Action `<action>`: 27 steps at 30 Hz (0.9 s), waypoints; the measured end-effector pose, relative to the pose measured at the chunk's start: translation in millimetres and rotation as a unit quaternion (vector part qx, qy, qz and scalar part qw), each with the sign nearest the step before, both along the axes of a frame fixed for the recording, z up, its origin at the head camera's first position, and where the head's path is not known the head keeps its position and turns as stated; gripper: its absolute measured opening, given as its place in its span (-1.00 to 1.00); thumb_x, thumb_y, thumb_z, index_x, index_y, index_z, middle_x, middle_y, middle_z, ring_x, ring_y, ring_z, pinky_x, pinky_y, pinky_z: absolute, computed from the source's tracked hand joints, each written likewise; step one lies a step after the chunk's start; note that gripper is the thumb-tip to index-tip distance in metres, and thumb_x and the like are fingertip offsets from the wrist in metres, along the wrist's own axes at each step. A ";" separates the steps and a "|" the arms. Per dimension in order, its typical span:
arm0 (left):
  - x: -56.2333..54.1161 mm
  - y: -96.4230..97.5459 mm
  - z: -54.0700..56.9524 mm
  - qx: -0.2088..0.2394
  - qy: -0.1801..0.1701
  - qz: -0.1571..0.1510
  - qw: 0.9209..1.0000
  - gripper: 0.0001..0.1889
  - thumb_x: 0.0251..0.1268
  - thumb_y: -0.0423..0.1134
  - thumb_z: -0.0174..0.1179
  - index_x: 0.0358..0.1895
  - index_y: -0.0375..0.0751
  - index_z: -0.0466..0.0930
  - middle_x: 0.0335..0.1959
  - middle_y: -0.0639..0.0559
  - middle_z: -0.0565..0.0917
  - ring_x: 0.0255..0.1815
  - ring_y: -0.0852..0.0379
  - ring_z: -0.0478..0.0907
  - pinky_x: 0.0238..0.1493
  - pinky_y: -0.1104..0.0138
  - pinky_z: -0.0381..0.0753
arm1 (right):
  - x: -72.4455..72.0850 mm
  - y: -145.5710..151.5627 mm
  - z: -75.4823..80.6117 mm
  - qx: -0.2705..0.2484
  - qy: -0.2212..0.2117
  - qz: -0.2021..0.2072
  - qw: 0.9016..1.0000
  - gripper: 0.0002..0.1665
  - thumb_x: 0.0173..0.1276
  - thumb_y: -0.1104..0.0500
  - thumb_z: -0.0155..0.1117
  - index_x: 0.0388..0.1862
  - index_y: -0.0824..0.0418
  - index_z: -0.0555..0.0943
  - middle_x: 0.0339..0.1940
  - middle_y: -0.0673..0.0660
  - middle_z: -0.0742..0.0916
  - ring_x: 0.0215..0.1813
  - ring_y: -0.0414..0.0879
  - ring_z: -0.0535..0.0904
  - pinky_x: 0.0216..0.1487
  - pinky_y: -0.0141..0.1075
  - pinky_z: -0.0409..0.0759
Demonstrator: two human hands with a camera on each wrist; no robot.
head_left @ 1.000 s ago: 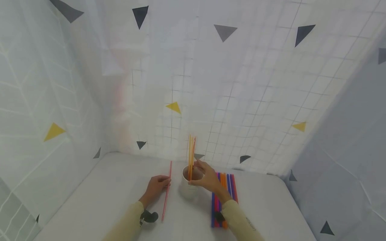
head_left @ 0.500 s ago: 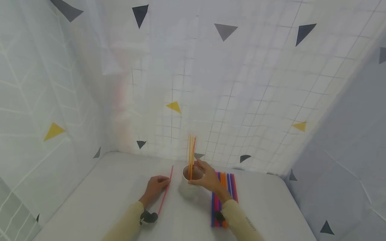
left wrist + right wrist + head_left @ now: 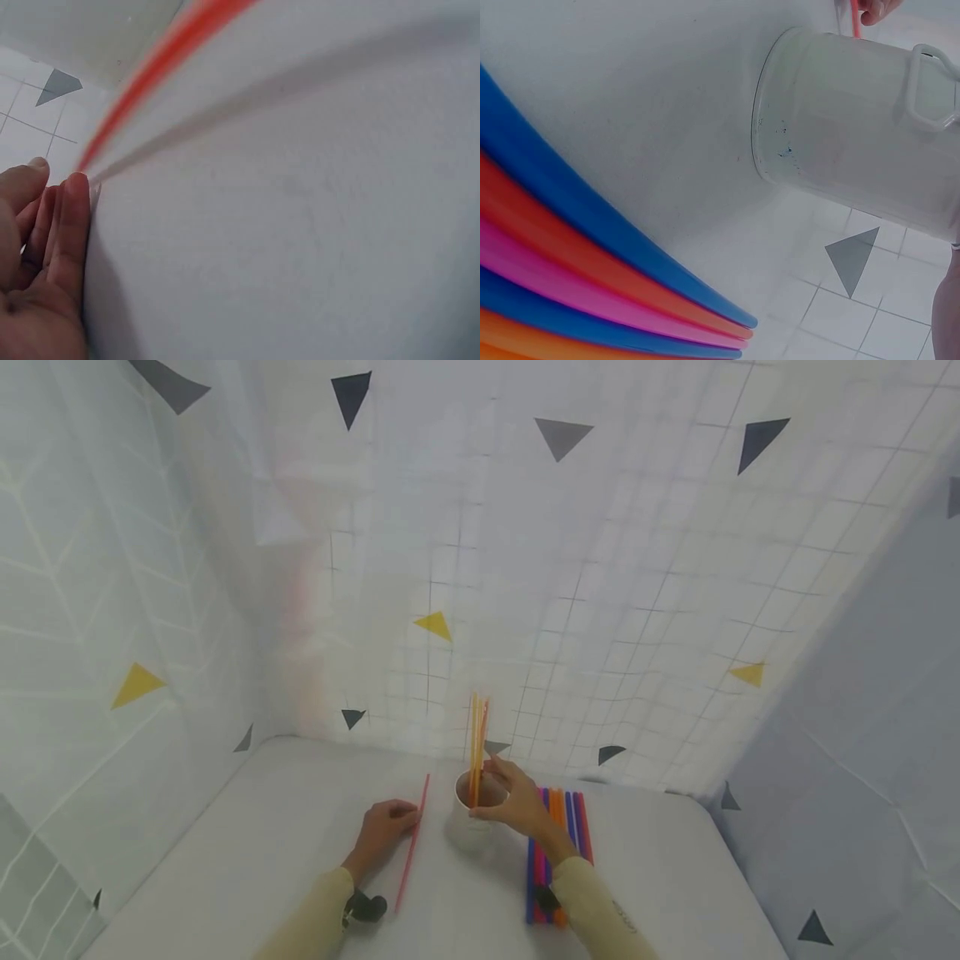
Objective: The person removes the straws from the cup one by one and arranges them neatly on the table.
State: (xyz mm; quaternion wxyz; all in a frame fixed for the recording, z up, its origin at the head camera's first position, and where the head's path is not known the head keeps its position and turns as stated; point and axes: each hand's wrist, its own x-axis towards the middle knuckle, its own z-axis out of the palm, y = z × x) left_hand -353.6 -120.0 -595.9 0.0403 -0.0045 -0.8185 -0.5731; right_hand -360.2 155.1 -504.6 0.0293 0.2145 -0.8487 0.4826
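A red straw [image 3: 412,843] lies slanted on the white table, left of a white mug [image 3: 468,831]. My left hand [image 3: 382,828] is beside it, fingertips right at the straw. In the left wrist view the fingers [image 3: 71,232] are fairly straight, with the thumb apart from them and the red straw [image 3: 154,71] running up from the fingertips. My right hand [image 3: 517,802] grips the mug at its rim, thumb in front and fingers behind. Several orange and yellow straws [image 3: 477,735] stand up in the mug. The right wrist view shows the mug's side and handle [image 3: 913,82].
Right of the mug, several blue, red, pink and orange straws [image 3: 558,810] lie side by side, partly under my right forearm. A patterned sheet [image 3: 600,610] rises behind the table [image 3: 285,860], with more sheeting at both sides.
The red straw first tilted, its near end swinging left, then swung back partway. My left hand has shifted slightly left. The right hand and the mug hold about the same place.
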 end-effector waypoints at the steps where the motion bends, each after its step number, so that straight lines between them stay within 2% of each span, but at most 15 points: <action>1: 0.3 -0.6 -0.1 0.002 0.001 0.000 1.000 -0.79 0.23 -0.19 0.34 -0.15 -0.20 0.70 -0.32 0.05 0.71 -0.34 0.17 0.66 -0.23 0.30 0.68 | -0.1 -0.2 -0.1 0.001 -0.002 -0.002 1.000 0.31 -0.17 -0.10 0.69 0.54 0.06 0.18 0.28 0.02 0.54 0.37 -0.09 0.40 0.38 -0.06 0.33; 7: 1.0 -4.1 -0.7 -0.007 0.013 0.003 1.000 -0.81 0.24 -0.18 0.33 -0.15 -0.17 0.70 -0.33 0.08 0.71 -0.35 0.19 0.67 -0.24 0.33 0.67 | -2.1 -0.7 -1.7 -0.002 -0.005 -0.007 1.000 0.25 -0.11 0.10 0.69 0.54 0.05 0.18 0.29 0.02 0.54 0.38 -0.08 0.39 0.39 -0.05 0.31; 14: -0.3 -9.3 -6.9 0.009 0.008 -0.001 1.000 -0.81 0.24 -0.18 0.33 -0.15 -0.17 0.69 -0.34 0.07 0.71 -0.36 0.17 0.67 -0.26 0.32 0.68 | 2.0 -0.6 -0.7 -0.004 0.002 -0.002 1.000 0.27 -0.13 0.00 0.69 0.53 0.08 0.18 0.31 0.10 0.53 0.38 0.00 0.39 0.38 0.01 0.31; 21: 0.8 -11.2 -6.9 -0.006 0.003 0.009 1.000 -0.80 0.27 -0.16 0.31 -0.14 -0.17 0.69 -0.35 0.07 0.71 -0.37 0.17 0.66 -0.28 0.33 0.68 | 21.6 -5.0 26.1 -0.012 0.000 0.016 1.000 0.26 -0.08 0.00 0.67 0.51 0.28 0.17 0.31 0.29 0.50 0.38 0.16 0.37 0.36 0.06 0.31; 25: 0.8 -11.7 -5.4 -0.006 0.000 0.012 1.000 -0.81 0.28 -0.16 0.30 -0.14 -0.17 0.69 -0.35 0.06 0.71 -0.37 0.17 0.66 -0.27 0.32 0.67 | 23.1 -4.7 28.5 -0.012 -0.002 0.021 1.000 0.25 -0.07 0.00 0.66 0.51 0.30 0.17 0.31 0.29 0.50 0.38 0.17 0.37 0.36 0.06 0.31; 27: 0.5 -11.9 -4.7 -0.006 -0.002 0.013 1.000 -0.82 0.27 -0.16 0.31 -0.15 -0.16 0.70 -0.35 0.06 0.71 -0.37 0.18 0.66 -0.25 0.31 0.67 | 18.6 -3.8 21.6 -0.015 0.002 0.019 1.000 0.24 -0.07 0.03 0.66 0.52 0.27 0.17 0.31 0.26 0.51 0.38 0.16 0.37 0.36 0.08 0.31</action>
